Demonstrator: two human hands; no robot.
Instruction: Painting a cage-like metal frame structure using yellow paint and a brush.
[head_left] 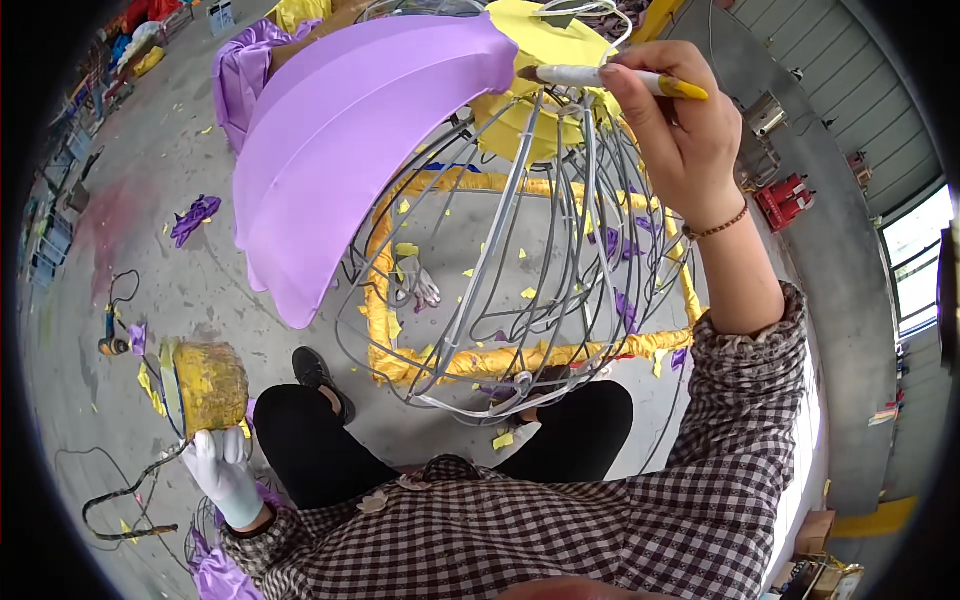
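Note:
My bare right hand pinches a brush with a white handle and a yellow end. Its dark bristles are at the junction of stretched purple fabric and a yellow fabric piece; I cannot tell whether they touch. Purple fabric covers one side of a domed frame of grey metal rods, leaving the near rods bare. Low on the left, my left hand, in a white glove, is closed at the lower edge of a yellow-smeared container.
A rectangular base wrapped in yellow fabric surrounds the frame's foot. A white glove and purple scraps lie on the floor. A power drill and a dark cable are at left. Red equipment stands at right.

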